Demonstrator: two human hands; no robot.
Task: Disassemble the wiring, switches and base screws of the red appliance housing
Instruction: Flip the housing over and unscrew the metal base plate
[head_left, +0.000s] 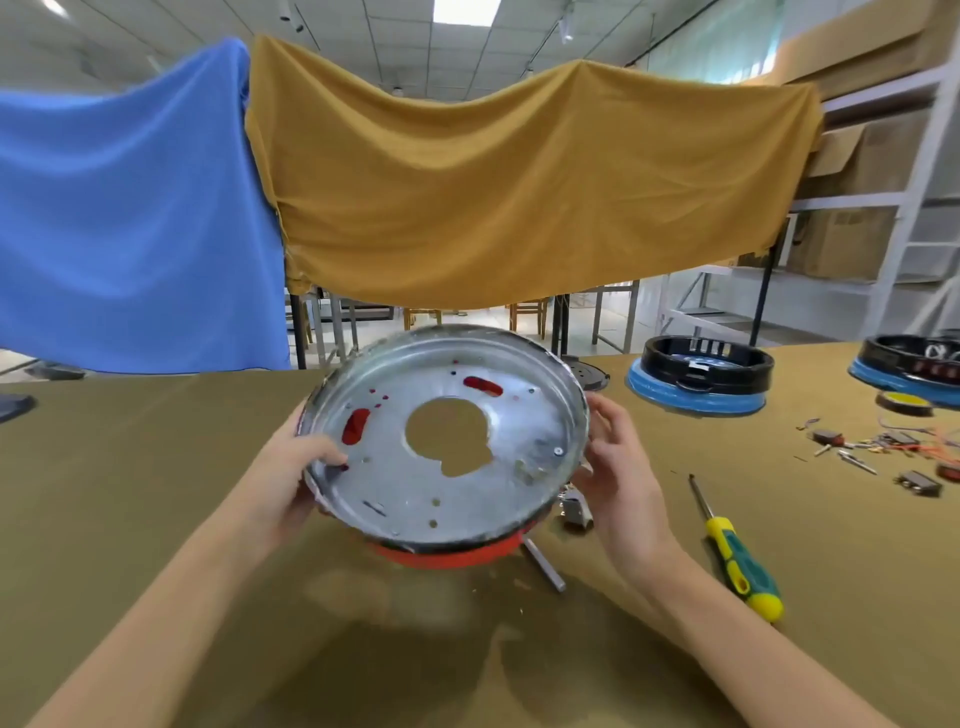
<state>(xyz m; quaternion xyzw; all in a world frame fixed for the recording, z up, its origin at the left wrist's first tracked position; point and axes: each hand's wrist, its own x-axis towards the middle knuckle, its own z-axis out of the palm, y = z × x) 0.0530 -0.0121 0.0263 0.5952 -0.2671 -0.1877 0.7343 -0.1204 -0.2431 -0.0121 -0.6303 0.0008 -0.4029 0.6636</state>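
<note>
Above the olive cloth worktop, at centre, the round red appliance housing is held tilted, its dull silver metal pan facing the camera, pierced by a large keyhole-shaped hole and small slots. The left hand grips the rim at nine o'clock, thumb inside; the right hand curls against the rim at three o'clock. A yellow-and-teal screwdriver lies at four o'clock

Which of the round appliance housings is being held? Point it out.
The red housing with the silver metal plate, gripped by left hand and right hand; both blue-and-black ones sit untouched.
</note>
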